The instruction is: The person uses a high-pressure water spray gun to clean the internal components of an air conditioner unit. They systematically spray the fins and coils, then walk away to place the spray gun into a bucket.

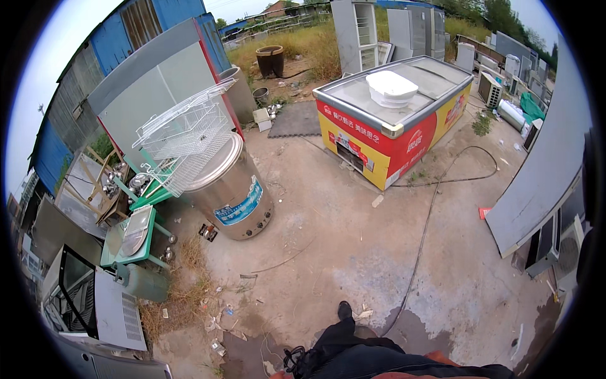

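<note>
Neither of my hands shows. At the lower edge are my dark trouser legs (366, 360) and one black shoe (344, 310), with bits of reddish clothing beside them. A black tangled bundle (294, 360), perhaps cord, hangs left of my leg; what holds it cannot be made out. Ahead to the right stands a red and yellow chest freezer (404, 146) with a glass top, and a white plastic tub (392, 88) sits on that top. On the left a large steel barrel cooker (243, 202) carries white wire baskets (183, 136).
A black hose (424, 246) crosses the concrete from the freezer toward my feet. Left are a green table (148, 243), a gas cylinder (144, 282) and a grey metal appliance (120, 309). A tall grey panel (536, 170) leans at the right. Old refrigerators (410, 31) stand behind.
</note>
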Motion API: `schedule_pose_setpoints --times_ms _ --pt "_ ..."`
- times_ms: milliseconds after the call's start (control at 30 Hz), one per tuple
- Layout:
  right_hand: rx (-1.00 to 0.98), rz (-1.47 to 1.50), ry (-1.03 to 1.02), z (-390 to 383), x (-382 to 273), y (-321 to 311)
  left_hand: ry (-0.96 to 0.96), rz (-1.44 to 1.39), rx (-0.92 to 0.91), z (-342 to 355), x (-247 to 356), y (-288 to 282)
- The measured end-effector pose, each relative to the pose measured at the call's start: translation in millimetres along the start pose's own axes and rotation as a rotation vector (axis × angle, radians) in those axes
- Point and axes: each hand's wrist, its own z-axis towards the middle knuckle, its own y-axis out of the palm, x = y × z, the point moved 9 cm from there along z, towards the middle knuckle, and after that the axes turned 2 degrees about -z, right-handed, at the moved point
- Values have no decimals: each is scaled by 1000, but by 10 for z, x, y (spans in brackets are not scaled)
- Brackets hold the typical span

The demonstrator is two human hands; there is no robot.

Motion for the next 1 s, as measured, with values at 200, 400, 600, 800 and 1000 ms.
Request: schedule_pose_setpoints --times_ms 200,400,600,800,1000 --pt "13 1184 574 1623 -650 -2632 366 111 -58 247 4335 1021" --pt "22 1185 549 3163 -474 -4444 332 90 -18 1349 6337 1793" --pt "-191 673 365 4478 -344 -5760 -90 54 65 2231 5965 2301" --pt "103 1183 621 6054 2 -8187 -190 -114 74 2543 6547 3214" --pt "272 1068 505 7953 178 -10803 -211 -208 40 3442 7764 4091"
